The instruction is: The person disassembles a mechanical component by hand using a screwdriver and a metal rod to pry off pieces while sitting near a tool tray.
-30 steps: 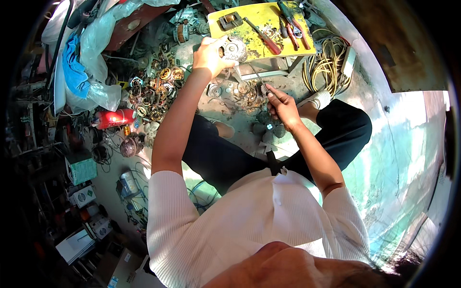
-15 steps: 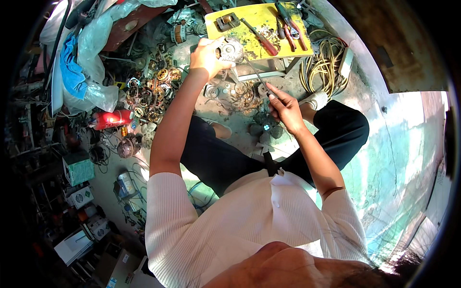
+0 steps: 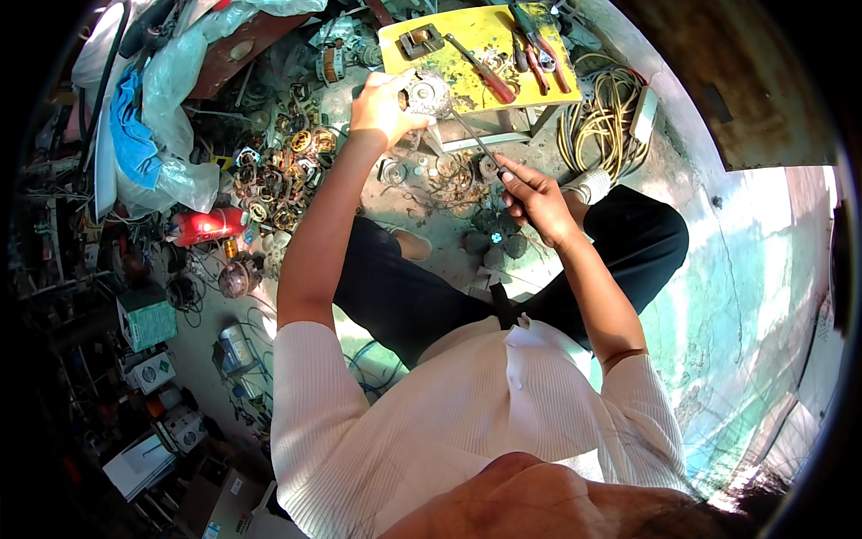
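Note:
My left hand (image 3: pixel 381 110) is closed around a round, grey metal motor housing (image 3: pixel 430 96) at the near left corner of a low yellow table (image 3: pixel 460 25). The housing's flat round face is turned up toward me. In my right hand (image 3: pixel 539 205) is a long thin screwdriver (image 3: pixel 476 139), its handle mostly hidden by my fingers. Its shaft slants up and left, and the tip reaches the lower right edge of the housing. Whether the tip touches it I cannot tell.
On the table lie a red-handled screwdriver (image 3: pixel 494 83), pliers (image 3: pixel 541 52) and a small metal frame (image 3: pixel 420 40). Coiled yellowish cable (image 3: pixel 600 135) rests right of it. Motor parts (image 3: pixel 285 166) and a red cylinder (image 3: pixel 211 225) clutter the left floor.
Both hands keep their grips, and the screwdriver stays at the housing's edge. The whole view has shifted very slightly.

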Tool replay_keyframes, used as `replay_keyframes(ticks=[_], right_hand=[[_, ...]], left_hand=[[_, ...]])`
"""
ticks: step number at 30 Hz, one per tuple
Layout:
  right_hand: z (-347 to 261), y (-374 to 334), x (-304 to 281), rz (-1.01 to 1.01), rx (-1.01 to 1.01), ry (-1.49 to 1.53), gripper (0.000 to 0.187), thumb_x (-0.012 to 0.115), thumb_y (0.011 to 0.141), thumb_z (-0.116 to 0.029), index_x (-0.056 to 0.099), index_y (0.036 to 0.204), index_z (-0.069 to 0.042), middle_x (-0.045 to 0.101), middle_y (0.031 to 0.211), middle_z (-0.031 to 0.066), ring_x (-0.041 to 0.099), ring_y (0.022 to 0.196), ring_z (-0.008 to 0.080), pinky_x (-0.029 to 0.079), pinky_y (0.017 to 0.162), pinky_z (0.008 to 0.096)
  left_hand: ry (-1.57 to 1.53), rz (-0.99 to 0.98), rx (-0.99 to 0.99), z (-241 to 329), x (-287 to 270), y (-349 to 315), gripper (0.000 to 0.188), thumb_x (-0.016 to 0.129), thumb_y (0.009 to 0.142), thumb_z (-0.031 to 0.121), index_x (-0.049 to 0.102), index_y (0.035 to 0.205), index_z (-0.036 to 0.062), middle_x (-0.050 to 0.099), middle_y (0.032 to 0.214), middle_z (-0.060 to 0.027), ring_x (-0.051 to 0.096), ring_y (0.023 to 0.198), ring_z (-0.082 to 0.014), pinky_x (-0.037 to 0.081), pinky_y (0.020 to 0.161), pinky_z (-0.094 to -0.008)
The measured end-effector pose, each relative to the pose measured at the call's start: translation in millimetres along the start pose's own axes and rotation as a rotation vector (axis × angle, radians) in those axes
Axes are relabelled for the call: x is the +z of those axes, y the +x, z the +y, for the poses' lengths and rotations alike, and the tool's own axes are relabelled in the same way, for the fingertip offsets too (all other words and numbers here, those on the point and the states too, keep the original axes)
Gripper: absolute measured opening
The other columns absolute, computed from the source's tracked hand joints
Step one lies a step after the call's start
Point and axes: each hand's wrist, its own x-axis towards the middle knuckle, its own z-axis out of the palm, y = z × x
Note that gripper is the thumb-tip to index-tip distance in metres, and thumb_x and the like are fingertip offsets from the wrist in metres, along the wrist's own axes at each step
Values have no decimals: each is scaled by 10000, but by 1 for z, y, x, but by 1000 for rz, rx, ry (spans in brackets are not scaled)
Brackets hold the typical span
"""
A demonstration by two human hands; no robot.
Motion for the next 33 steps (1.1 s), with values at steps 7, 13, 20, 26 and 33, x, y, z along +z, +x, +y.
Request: replay_keyframes(ticks=[7, 13, 20, 26, 33], right_hand=[[-20, 6, -12, -54, 28, -85, 405, 554, 1045, -219, 548, 1445, -163, 514, 717, -40, 451, 560, 47, 353, 467, 208], [-14, 21, -23, -46, -272, -520, 401, 564, 1036, -164, 557, 1436, -141, 512, 702, -48, 443, 560, 62, 401, 510, 244], [1, 18, -13, 57, -506, -723, 412, 596, 1010, -152, 568, 1420, -132, 709, 1095, 123, 661, 912, 124, 509, 816, 317], [0, 7, -5, 108, -367, -737, 400, 603, 996, -151, 588, 1395, -137, 684, 1233, 192, 692, 1056, 221, 513, 907, 330], [0, -9, -15, 218, -409, -971, 379, 610, 959, -162, 630, 1337, -156, 685, 1055, 233, 671, 955, 410, 531, 867, 428]], left_hand=[[-65, 23, 46, -11, 6, 4, 877, 917, 591, 413, 596, 1388, 235, 568, 1299, -64, 611, 1150, -275, 503, 1004, -365], [-84, 35, 58, -13, 8, 3, 864, 926, 584, 378, 613, 1373, 215, 578, 1287, -65, 621, 1132, -268, 510, 989, -368], [-106, 24, 40, -10, 5, 3, 857, 927, 584, 367, 620, 1366, 194, 579, 1272, -73, 620, 1132, -276, 502, 997, -372], [-53, 40, 37, -6, 5, 2, 896, 929, 572, 379, 601, 1386, 199, 575, 1254, -117, 605, 1148, -296, 488, 1013, -381], [-42, 37, 56, -4, 1, 2, 874, 912, 616, 406, 593, 1402, 196, 581, 1236, -117, 601, 1151, -290, 482, 1005, -370]])
